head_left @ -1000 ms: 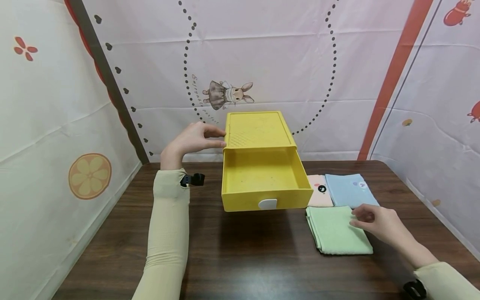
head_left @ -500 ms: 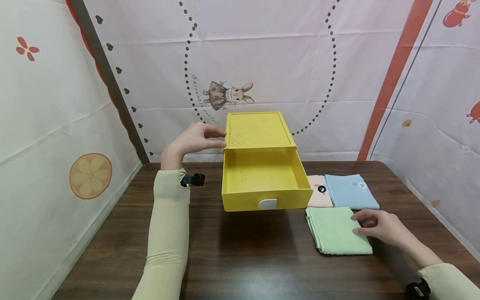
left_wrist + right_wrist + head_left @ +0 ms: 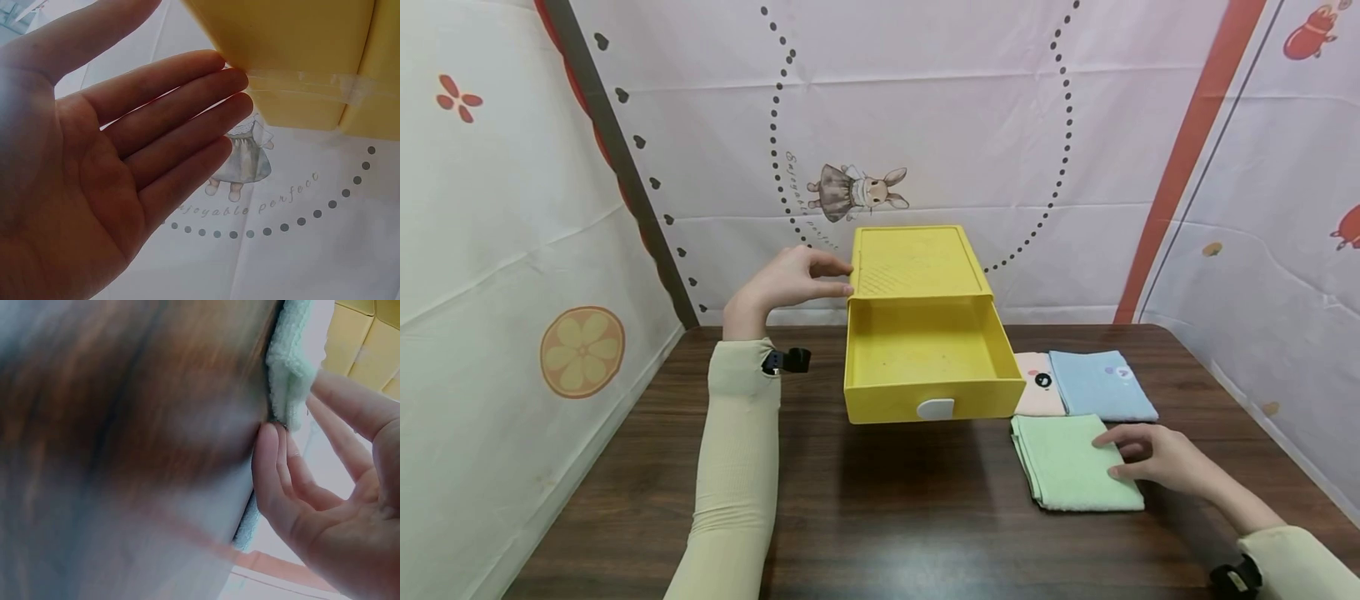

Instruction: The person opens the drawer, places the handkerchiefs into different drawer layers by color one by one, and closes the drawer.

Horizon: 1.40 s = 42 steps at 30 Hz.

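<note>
In the head view a yellow drawer box (image 3: 917, 260) faces me, its drawer (image 3: 936, 400) pulled out and nothing inside. My left hand (image 3: 790, 277) touches the box's left side with its fingertips; the left wrist view shows those fingers straight beside the yellow plastic (image 3: 294, 37). A folded green towel (image 3: 1067, 467) lies on the table, right of the drawer. My right hand (image 3: 1168, 458) is at its right edge, the index fingertip over the top and the thumb at the border. Up close, the right wrist view has the fingertips right at the towel's fuzzy edge (image 3: 290, 369).
Behind the green towel lie a folded blue towel (image 3: 1101, 387) and a pink one (image 3: 1037, 396) with a printed face, partly hidden by the drawer. All lie on a dark wood table (image 3: 880, 533). Printed cloth (image 3: 970, 125) hangs at the back and both sides.
My right hand has come down slightly at the green towel's right edge, and its index finger has reached further over the top. The left hand and the box stay as they were.
</note>
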{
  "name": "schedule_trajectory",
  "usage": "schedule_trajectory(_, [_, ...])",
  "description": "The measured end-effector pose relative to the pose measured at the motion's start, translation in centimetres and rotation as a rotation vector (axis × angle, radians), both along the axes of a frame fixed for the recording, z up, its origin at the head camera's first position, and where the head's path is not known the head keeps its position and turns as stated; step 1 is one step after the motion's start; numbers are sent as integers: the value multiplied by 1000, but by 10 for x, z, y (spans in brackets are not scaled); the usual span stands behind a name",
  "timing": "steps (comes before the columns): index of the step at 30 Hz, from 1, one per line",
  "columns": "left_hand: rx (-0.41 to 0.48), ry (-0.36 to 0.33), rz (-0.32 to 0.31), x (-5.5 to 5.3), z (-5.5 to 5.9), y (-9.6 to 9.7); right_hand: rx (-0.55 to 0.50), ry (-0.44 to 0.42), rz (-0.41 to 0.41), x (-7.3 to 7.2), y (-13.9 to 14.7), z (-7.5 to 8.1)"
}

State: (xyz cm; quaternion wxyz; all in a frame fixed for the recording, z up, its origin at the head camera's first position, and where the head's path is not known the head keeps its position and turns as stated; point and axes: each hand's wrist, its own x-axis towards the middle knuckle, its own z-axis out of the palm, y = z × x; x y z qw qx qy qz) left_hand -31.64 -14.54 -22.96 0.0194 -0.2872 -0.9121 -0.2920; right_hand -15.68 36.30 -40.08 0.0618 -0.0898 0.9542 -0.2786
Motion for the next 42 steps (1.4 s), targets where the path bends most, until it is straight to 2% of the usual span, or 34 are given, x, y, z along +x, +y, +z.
schedule_trajectory(15, [0, -6, 5, 1, 1, 0, -166, -126, 28, -4, 3, -1])
schedule_trajectory(29, [4, -6, 3, 0, 0, 0, -208, -96, 127, -10, 9, -3])
schedule_trajectory(42, [9, -8, 0, -1, 0, 0, -241, -111, 199, -12, 7, -1])
